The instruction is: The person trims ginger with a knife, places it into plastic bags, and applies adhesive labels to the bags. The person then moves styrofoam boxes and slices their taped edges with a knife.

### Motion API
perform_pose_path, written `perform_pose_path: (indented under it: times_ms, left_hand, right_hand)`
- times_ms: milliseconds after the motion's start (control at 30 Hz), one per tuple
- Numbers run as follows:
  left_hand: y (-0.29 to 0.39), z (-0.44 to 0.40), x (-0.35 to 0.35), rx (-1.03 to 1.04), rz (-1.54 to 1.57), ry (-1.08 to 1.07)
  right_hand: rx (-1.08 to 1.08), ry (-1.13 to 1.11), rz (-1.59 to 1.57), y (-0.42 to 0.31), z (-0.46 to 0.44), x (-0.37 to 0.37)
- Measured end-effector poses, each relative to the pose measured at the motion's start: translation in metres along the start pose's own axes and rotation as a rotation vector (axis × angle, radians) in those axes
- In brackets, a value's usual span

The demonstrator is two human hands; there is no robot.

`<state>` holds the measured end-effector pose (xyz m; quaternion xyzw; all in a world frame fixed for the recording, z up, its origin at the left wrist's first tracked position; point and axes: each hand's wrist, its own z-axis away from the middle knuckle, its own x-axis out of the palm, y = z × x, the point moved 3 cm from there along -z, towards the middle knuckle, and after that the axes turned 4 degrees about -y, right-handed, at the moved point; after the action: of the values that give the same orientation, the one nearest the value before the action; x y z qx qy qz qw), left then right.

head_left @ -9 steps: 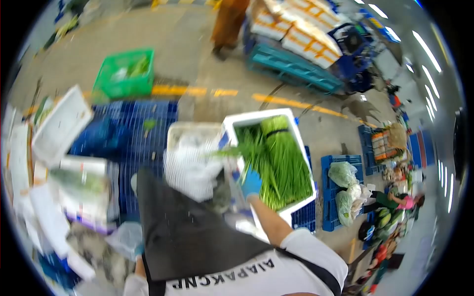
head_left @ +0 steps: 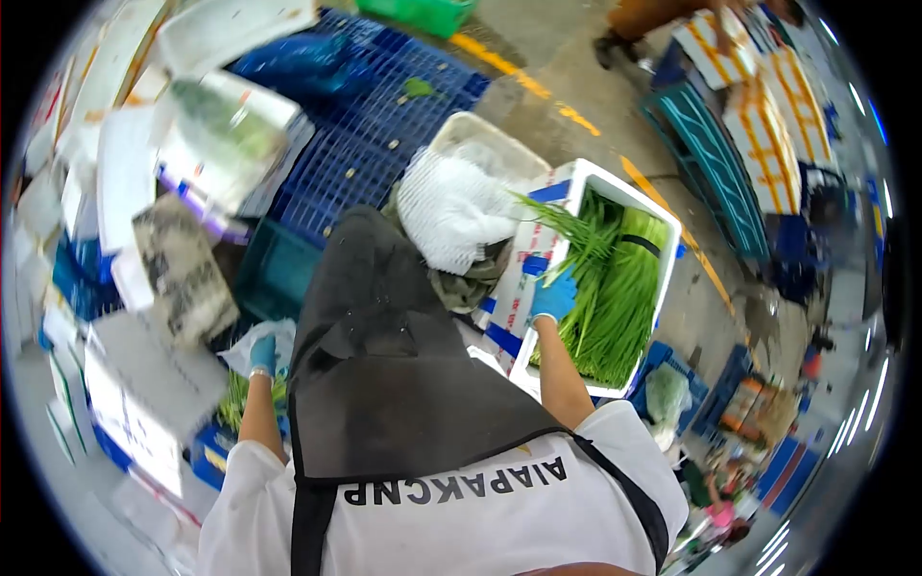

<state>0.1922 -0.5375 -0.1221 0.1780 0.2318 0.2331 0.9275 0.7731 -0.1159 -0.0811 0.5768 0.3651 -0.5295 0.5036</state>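
Note:
My right hand [head_left: 554, 293], in a blue glove, is at the near left side of a white foam box [head_left: 669, 278], its fingers closed around some long green stalks [head_left: 581, 240] whose tips reach over the box's left edge. Beside them in the box lies a thick bundle of green stalks [head_left: 629, 288] with a dark band around it. My left hand [head_left: 262, 355], also gloved in blue, is low at the left, closed on a thin clear plastic bag [head_left: 245, 348]. Green leaves [head_left: 233, 398] show just below it.
White netting [head_left: 451, 206] lies by a pale tray [head_left: 495, 139], left of the foam box. Blue pallets [head_left: 384, 96] and a teal crate [head_left: 274, 274] are ahead and left. A person's legs [head_left: 639, 17] show beside a teal pallet [head_left: 711, 163] with stacked boxes.
The view has turned and shifted, bringing more of the left side into sight. My left hand and its bag now show clearly. My right hand's fingers, spread before, have closed among the stalks.

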Motion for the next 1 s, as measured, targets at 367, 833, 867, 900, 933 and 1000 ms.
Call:
perform_pose_path:
  times_ms: [367,833,867,900,933,1000]
  left_hand:
    - [-0.195,0.098,0.042,-0.116,0.192,0.297]
    - [-0.473,0.205,0.050,-0.270,0.672,0.220]
    - [-0.498,0.209,0.050,-0.331,0.724,0.199]
    - [-0.521,0.213,0.049,-0.394,0.775,0.181]
    - [-0.545,0.217,0.049,-0.458,0.825,0.165]
    - [-0.652,0.196,0.078,-0.270,1.008,0.286]
  right_hand:
    - [-0.804,-0.286,-0.706,-0.229,0.033,-0.091]
    - [-0.596,-2.072,-0.107,-0.382,0.217,-0.030]
    - [-0.978,-1.570,-0.136,-0.396,0.185,-0.031]
    - [-1.160,-0.972,-0.033,-0.407,0.150,-0.033]
    - [-0.947,-0.503,-0.122,-0.412,0.114,-0.048]
    - [-0.631,0.282,-0.404,-0.384,0.096,-0.125]
